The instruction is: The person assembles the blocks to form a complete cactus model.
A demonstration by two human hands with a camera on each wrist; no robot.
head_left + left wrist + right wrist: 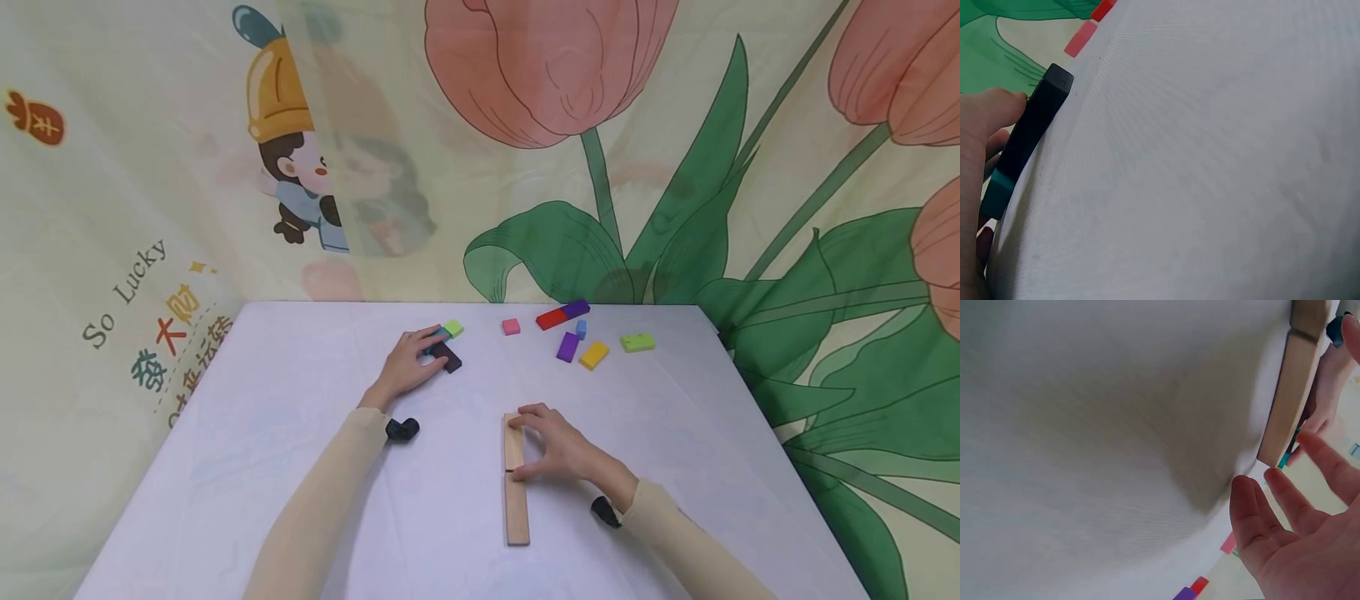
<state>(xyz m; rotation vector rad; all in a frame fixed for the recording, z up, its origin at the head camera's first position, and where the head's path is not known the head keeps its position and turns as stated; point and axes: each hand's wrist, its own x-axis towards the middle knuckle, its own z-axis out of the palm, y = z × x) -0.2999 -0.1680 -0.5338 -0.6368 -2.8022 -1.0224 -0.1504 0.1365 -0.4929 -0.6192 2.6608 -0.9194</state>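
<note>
At the far left of the white tabletop, my left hand (408,362) holds a black block (447,357) between thumb and fingers. The thumb (1009,109) lies against the block's side in the left wrist view; the fingers behind are partly hidden. A teal block (999,194) adjoins the black one, and a light green block (453,328) lies just past the fingertips. My right hand (562,446), fingers spread, is beside two plain wooden blocks laid end to end. Its fingertips are near the far wooden block (513,442); its thumb is by the joint with the near wooden block (517,512).
Toward the back lie a pink block (511,327), a red block (551,319), purple blocks (567,347), a small blue block (581,329), a yellow block (595,356) and a lime block (637,342). A printed cloth (390,275) hangs behind the table's back edge.
</note>
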